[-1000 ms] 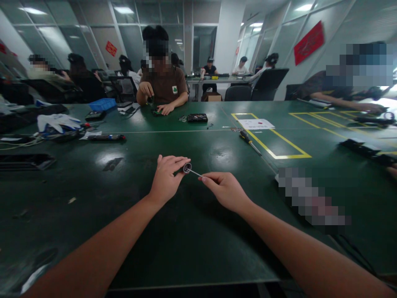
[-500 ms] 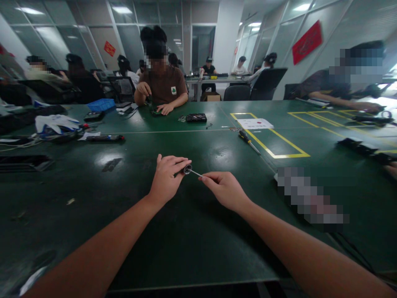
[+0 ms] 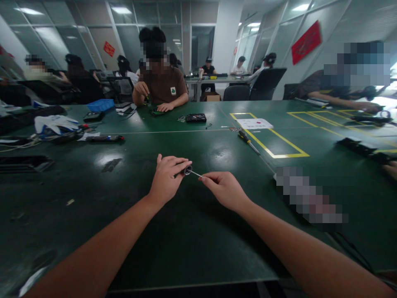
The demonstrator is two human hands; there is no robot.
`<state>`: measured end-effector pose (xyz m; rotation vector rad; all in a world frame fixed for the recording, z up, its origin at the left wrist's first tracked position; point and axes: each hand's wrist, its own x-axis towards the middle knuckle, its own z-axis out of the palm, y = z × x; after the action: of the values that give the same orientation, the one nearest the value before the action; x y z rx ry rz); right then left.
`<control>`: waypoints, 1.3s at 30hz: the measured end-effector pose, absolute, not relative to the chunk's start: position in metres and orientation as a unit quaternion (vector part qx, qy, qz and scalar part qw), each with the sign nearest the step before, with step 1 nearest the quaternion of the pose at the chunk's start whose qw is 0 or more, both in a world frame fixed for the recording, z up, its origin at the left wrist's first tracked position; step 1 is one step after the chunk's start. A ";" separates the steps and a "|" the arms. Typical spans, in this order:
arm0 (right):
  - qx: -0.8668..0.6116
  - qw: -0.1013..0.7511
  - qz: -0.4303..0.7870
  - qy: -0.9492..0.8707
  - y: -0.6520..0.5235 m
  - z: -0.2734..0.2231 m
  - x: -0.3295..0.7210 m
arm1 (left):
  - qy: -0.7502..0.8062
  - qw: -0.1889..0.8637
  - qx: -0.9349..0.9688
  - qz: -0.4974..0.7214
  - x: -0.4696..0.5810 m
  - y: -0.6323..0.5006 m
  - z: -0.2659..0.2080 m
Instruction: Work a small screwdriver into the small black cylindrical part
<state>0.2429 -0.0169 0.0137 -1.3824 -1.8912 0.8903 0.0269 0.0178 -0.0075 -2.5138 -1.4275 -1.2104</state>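
Observation:
Over the middle of the green table, my left hand [image 3: 167, 176] is closed around a small dark cylindrical part with a round, shiny rim [image 3: 187, 170]. Its open end faces right, and my fingers cover the rest of it. My right hand [image 3: 225, 188] pinches a thin metal rod [image 3: 196, 173] between thumb and forefinger. The rod's far tip reaches into the round opening; how deep it goes I cannot tell. Whatever handle the rod may have is hidden by my right hand.
A yellow-and-black screwdriver [image 3: 245, 136] lies ahead on the green table [image 3: 186, 248], near yellow tape outlines and a paper sheet [image 3: 254, 123]. White gloves [image 3: 56, 123], a pen-like tool [image 3: 105, 138] and a blue bin [image 3: 101, 105] lie to the left. A co-worker [image 3: 164, 87] works opposite.
My hands, the cylindrical part and the rod hold almost the same position. Across the table, the co-worker's raised hand has shifted slightly.

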 end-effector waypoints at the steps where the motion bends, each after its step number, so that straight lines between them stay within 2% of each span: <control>1: -0.523 0.311 0.333 -0.721 -0.017 0.014 0.243 | -0.455 0.005 -0.803 -0.384 0.027 0.018 -0.008; 7: -0.494 0.281 0.321 -0.758 -0.010 0.017 0.253 | -0.443 -0.009 -0.813 -0.378 0.023 0.020 -0.009; 12: -0.488 0.289 0.349 -0.746 -0.005 0.017 0.258 | -0.454 -0.012 -0.808 -0.376 0.022 0.020 -0.008; 22: -0.511 0.278 0.289 -0.760 -0.011 0.020 0.254 | -0.465 -0.013 -0.805 -0.367 0.023 0.019 -0.006; 39: -0.506 0.272 0.291 -0.765 -0.010 0.018 0.254 | -0.448 0.007 -0.822 -0.351 0.024 0.018 -0.006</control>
<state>0.2536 -0.0103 0.0180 -1.3629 -2.0581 0.7843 0.0244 0.0185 -0.0061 -2.5718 -1.4026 -1.0981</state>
